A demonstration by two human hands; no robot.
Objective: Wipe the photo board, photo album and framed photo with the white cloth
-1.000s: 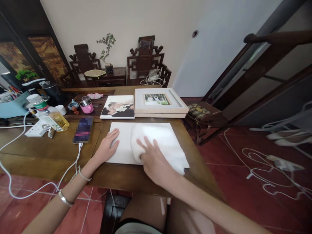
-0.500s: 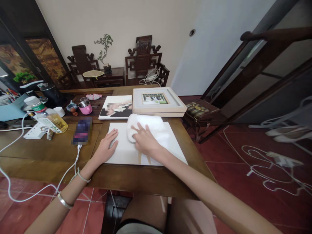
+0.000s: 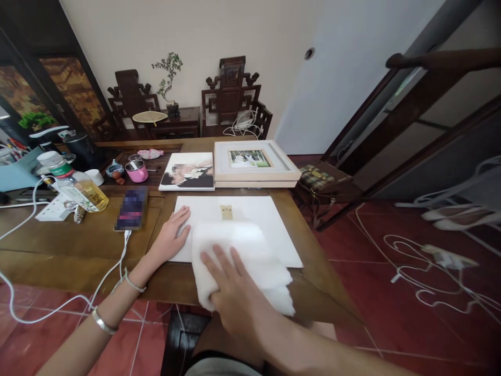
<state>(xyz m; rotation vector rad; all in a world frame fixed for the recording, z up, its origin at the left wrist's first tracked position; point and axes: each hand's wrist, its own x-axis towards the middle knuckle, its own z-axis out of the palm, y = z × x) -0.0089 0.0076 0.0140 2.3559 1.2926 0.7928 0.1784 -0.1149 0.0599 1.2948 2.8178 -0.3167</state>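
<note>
A white flat panel (image 3: pixel 258 219), the back of a frame with a small brass hanger (image 3: pixel 226 212) near its far edge, lies on the wooden table (image 3: pixel 70 237). My left hand (image 3: pixel 172 235) rests flat on the panel's left edge, fingers stretched out. My right hand (image 3: pixel 230 292) presses flat, fingers spread, on a white cloth (image 3: pixel 238 250) at the panel's near edge, where the cloth hangs over the table's front.
Behind the panel lie a photo canvas (image 3: pixel 188 171) and a stack of pale picture frames (image 3: pixel 254 163). To the left are a phone (image 3: pixel 132 209) on a white cable, an oil bottle (image 3: pixel 84 190), a pink cup (image 3: pixel 136 170) and a power strip (image 3: pixel 52 213). Cables lie on the red floor at right.
My right hand has drawn the cloth from the panel's far edge back toward me to the near edge, uncovering the brass hanger. My left hand has stayed put.
</note>
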